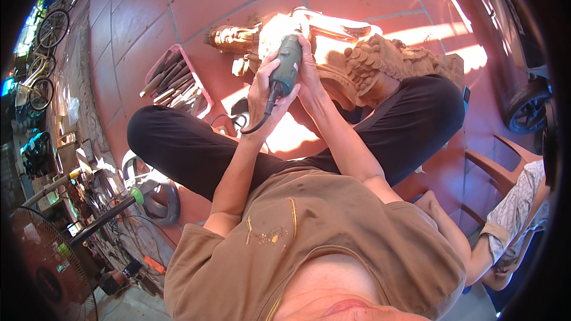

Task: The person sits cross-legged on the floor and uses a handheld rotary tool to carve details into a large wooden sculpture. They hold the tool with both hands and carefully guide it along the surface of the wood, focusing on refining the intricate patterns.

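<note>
Both my hands are wrapped round a green die grinder with a black cord. My left hand grips its left side near the cord end, and my right hand closes on its right side. The tool's far end points at a carved wooden statue lying across the floor in front of me. Strong sunlight washes out the statue's middle, so the tool's tip and whether it touches the wood cannot be made out. Ornate carving shows at the statue's left end and on its right half, beside my right knee.
Left of the statue sits a pink tray of carving chisels. A standing fan is at the lower left, near cluttered tools and wires. At right are a brown chair, a black wheel and another person's patterned clothing.
</note>
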Tool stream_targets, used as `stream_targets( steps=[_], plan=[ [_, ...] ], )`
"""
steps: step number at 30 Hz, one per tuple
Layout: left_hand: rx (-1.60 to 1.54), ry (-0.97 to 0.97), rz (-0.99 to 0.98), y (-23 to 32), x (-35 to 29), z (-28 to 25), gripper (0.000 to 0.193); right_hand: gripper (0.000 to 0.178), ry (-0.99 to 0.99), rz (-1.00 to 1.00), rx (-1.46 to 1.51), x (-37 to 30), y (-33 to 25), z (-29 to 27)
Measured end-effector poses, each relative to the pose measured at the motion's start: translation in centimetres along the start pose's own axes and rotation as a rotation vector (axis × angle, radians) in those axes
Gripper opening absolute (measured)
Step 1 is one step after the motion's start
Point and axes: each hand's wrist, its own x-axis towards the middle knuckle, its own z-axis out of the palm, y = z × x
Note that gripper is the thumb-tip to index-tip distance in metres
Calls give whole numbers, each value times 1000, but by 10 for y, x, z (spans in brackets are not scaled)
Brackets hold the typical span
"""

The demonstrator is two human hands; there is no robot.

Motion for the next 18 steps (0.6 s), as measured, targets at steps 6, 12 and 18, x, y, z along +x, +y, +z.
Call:
stream_targets(
  steps=[6,12,18],
  plan=[
    [20,15,36,-1,2,-1,67,53,9,-31,-20,-3,-2,7],
    [24,-2,12,5,2,-1,66,53,9,-17,-1,0,1,-3],
    [-45,-24,-106,2,-4,-4,64,53,-4,-21,-35,-6,5,-2]
  ],
)
